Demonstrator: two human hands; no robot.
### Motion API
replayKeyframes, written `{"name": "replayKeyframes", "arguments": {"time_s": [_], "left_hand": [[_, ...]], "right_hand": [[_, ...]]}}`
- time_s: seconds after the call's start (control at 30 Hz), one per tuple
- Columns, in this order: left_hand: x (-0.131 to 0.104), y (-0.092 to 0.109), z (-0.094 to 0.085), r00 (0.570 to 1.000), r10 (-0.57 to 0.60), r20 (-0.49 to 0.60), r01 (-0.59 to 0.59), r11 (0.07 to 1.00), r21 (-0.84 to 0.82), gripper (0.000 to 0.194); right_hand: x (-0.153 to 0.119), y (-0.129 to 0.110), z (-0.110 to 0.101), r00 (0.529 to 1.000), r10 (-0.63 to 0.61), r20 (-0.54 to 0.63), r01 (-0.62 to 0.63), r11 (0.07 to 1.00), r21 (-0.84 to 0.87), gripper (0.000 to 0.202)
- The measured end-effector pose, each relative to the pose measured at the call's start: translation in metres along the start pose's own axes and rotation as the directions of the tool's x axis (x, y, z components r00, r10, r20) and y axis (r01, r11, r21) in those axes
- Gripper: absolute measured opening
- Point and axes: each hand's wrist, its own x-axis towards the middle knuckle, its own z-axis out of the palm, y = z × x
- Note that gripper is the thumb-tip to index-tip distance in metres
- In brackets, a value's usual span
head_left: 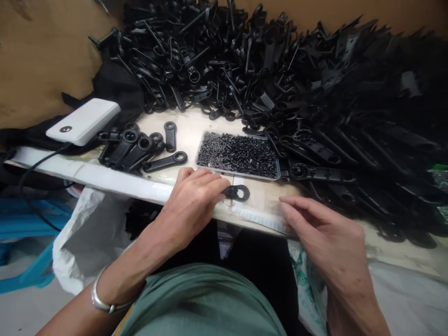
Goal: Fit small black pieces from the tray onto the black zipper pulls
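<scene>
My left hand (pixel 196 198) is closed on a black plastic arm-shaped part (pixel 241 192) at the table's front edge. Its ring-shaped end sticks out past my fingertips, and my hand hides the rest of it. To the right, my right hand (pixel 325 238) is held over the edge with thumb and finger brought together. Anything between those fingertips is too small to make out. Just behind the held part lies a shallow clear tray (pixel 241 176) filled with small black and metallic-looking pieces (pixel 238 154).
Black plastic parts (pixel 224 56) form a large heap at the back and right. Several similar arms (pixel 140 147) lie left of the tray, beside a white power bank (pixel 84 121) with a black cable (pixel 38 163). Below the edge hangs a white sack (pixel 87 238), near a blue stool (pixel 31 219).
</scene>
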Motion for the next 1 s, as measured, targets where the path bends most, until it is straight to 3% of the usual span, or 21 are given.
{"name": "replayKeyframes", "arguments": {"time_s": [0.23,0.4,0.57,0.7,1.0], "left_hand": [[0.009,0.002,-0.001,0.994,0.073,0.077,-0.07,0.996,-0.048,0.012],[0.035,-0.009,-0.009,1.0,-0.005,0.03,0.004,0.998,0.059,0.014],[0.065,-0.021,-0.018,0.984,-0.011,0.179,-0.01,0.993,0.119,0.014],[0.072,-0.021,-0.023,0.966,-0.009,0.257,-0.016,0.995,0.097,0.021],[0.087,-0.024,-0.008,0.971,-0.046,0.233,0.0,0.98,0.197,0.021]], "right_hand": [[-0.001,-0.002,0.0,0.996,0.073,-0.055,-0.071,0.997,0.035,0.013],[-0.003,-0.004,-0.002,0.995,0.076,-0.07,-0.074,0.997,0.025,0.014],[-0.005,-0.004,-0.003,0.994,0.065,-0.084,-0.063,0.998,0.017,0.014],[-0.006,-0.002,-0.004,0.995,0.071,-0.075,-0.069,0.997,0.024,0.014],[-0.007,0.004,-0.005,0.996,0.072,-0.059,-0.07,0.997,0.036,0.013]]}}
